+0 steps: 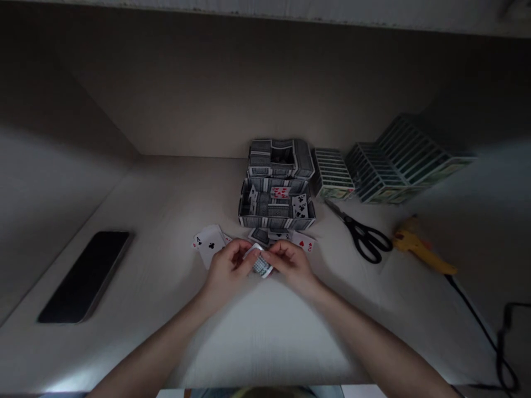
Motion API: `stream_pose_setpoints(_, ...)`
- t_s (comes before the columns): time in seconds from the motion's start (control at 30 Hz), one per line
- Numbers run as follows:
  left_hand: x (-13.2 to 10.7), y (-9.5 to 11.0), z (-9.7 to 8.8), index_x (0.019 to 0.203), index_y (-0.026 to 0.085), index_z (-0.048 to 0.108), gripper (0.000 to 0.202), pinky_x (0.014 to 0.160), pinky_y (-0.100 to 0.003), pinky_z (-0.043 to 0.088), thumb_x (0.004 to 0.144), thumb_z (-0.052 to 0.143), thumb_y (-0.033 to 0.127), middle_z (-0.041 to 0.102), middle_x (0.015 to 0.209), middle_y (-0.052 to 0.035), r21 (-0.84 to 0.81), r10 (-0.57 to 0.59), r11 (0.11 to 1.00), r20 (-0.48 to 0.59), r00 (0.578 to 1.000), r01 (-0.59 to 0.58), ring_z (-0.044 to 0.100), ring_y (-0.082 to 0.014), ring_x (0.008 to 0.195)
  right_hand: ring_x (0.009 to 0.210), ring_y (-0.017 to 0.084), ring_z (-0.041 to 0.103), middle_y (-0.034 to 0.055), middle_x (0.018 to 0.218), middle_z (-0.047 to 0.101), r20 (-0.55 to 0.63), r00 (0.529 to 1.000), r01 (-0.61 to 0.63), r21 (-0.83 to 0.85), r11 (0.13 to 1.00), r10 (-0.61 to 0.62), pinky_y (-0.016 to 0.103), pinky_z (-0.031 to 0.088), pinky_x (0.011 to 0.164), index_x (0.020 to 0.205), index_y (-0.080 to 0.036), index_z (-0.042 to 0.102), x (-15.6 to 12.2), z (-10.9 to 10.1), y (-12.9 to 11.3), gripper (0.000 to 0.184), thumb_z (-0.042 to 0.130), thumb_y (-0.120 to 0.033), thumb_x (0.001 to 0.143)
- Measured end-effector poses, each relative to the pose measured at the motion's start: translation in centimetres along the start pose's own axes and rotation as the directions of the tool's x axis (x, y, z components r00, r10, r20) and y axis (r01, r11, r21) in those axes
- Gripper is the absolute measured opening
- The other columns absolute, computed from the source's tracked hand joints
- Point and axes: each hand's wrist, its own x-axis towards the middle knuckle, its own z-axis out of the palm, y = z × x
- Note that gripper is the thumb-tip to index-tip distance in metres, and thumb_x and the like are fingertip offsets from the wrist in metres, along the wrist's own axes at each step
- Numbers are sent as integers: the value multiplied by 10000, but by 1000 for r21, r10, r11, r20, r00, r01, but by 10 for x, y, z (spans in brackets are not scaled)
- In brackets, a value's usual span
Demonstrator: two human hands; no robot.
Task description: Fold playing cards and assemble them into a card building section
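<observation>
1. On my feed, the pale, flat bench [166, 193] runs beneath everything.
2. Near its middle I see an open-topped rectangular box of grey-patterned playing cards [277, 223].
3. Before it, the bare left hand [224, 266] and bare right hand [296, 266] come together, the fingers of both pinched narrow on one thing.
4. Between them I see a tilted, white-edged playing card [263, 266], grey-blue gridded with green low down; its finer print escapes me.
</observation>
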Motion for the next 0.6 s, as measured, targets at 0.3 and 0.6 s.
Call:
stream_pose_setpoints(0.3,-2,3,-3,791,179,526,212,570,-218,405,824,418,358,596,724,-4,283,125,949,63,990,-138,547,-119,650,500,153,628,-20,549,607,296,936,-223,76,972,191,243,511,423,672,-147,530,-6,5,5,382,718,-447,527)
stream_pose_setpoints(0.6,-4,3,-2,870,201,494,253,608,-236,406,866,301,365,555,775,-1,-63,48,997,152,987,-39,518,-128,694,471,139,628,-18,524,614,315,935,-206,110,972,162,216,504,409,693,-138,515,-3,2,1,309,692,-379,614)
